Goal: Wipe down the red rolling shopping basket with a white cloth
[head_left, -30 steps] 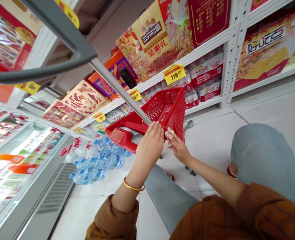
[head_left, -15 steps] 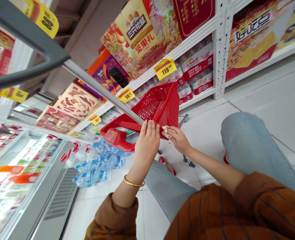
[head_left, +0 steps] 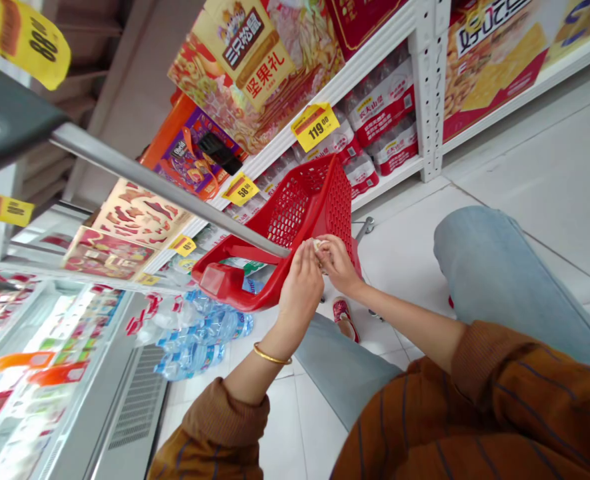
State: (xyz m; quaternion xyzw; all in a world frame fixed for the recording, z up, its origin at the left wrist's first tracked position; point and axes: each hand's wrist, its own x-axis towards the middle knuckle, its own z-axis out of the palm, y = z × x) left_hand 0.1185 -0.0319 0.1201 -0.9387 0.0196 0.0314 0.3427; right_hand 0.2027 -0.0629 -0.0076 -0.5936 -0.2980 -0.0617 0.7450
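A red wheeled shopping basket (head_left: 302, 200) stands on the floor before me, its grey pull handle (head_left: 139, 177) running up to the left. My left hand (head_left: 301, 288) rests on the basket's near rim where the handle joins it, fingers together. My right hand (head_left: 335, 261) is closed on a small crumpled whitish wad (head_left: 317, 245) at the same rim, touching my left fingertips. A packaged item lies inside the basket (head_left: 239, 267).
White shelves (head_left: 427, 87) with gift boxes, bottled-water packs and yellow price tags (head_left: 315, 125) stand ahead. A chest freezer (head_left: 49, 373) runs along the left. Shrink-wrapped water packs (head_left: 195, 337) lie on the tiled floor. My knees in jeans (head_left: 495, 267) are bent close to the basket.
My two hands have come together at the basket rim; the right hand with the wad moved left and up to meet the left fingers. The view tilted slightly.
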